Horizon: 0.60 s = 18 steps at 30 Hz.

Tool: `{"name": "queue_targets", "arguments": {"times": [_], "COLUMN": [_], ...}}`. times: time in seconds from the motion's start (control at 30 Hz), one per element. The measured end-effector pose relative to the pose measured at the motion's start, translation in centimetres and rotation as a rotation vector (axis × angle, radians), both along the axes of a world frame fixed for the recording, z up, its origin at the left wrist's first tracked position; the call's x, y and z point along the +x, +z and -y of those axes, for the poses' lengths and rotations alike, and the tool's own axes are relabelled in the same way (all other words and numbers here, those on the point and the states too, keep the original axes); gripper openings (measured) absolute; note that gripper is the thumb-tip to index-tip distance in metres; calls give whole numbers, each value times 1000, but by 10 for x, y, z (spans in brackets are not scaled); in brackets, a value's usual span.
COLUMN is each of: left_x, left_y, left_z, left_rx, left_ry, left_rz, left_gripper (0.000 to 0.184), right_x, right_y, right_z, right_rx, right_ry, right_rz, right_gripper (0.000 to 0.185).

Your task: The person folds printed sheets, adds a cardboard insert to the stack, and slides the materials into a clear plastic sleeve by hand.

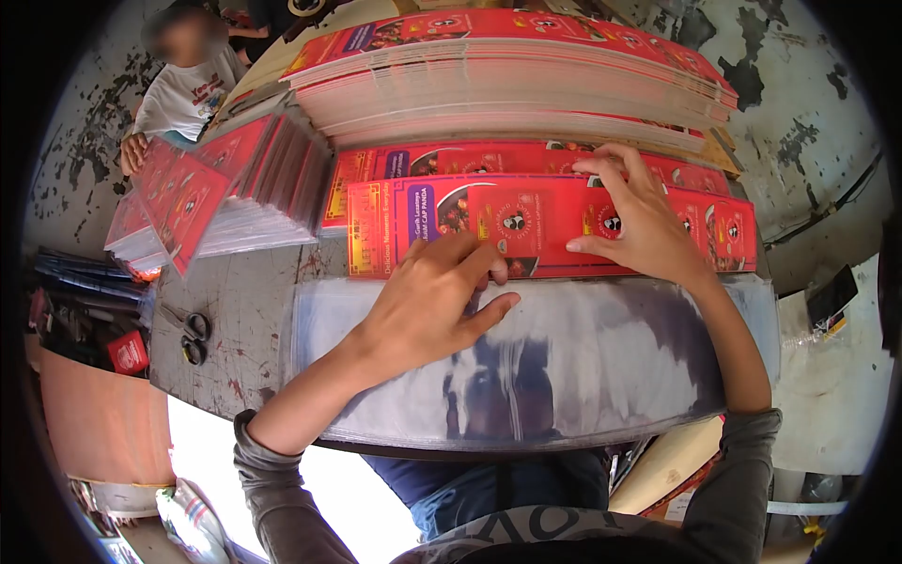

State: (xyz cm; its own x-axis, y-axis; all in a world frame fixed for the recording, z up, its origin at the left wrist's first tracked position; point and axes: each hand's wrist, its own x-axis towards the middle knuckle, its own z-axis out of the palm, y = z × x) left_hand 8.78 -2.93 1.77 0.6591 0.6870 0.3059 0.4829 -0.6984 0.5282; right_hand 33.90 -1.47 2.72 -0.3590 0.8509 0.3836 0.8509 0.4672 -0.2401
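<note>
My left hand [413,305] is half curled at the far edge of the clear sleeves [620,352]; any pinch, I cannot tell. The red card [540,221] lies just beyond; my right hand [655,226] spreads wide over it, hold unconfirmed. Uneven pressure could skew it and crease a sleeve.

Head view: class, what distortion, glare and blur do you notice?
In the head view, the tall red-topped stack looks bowed and the picture's corners go black; in the head view, glare streaks the clear plastic sheets; in the head view, the person at upper left has a blurred head.
</note>
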Motion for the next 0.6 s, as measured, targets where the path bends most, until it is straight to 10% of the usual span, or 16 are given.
{"name": "queue_targets", "arguments": {"times": [0.07, 0.23, 0.43, 0.6], "left_x": [-5, -29, -65, -85], "left_y": [4, 30, 38, 6], "left_z": [-2, 5, 43, 61], "left_rx": [50, 63, 199, 110], "left_ry": [-68, -206, 128, 413], "left_rz": [-58, -320, -593, -317], "left_gripper": [24, 46, 60, 56], "right_x": [11, 20, 48, 75], "right_y": [-3, 4, 25, 42], "right_z": [1, 1, -5, 0], "right_rx": [-45, -173, -206, -323], "right_ry": [-82, -131, -57, -83], "right_rz": [248, 209, 87, 189], "right_gripper": [85, 76, 52, 40]}}
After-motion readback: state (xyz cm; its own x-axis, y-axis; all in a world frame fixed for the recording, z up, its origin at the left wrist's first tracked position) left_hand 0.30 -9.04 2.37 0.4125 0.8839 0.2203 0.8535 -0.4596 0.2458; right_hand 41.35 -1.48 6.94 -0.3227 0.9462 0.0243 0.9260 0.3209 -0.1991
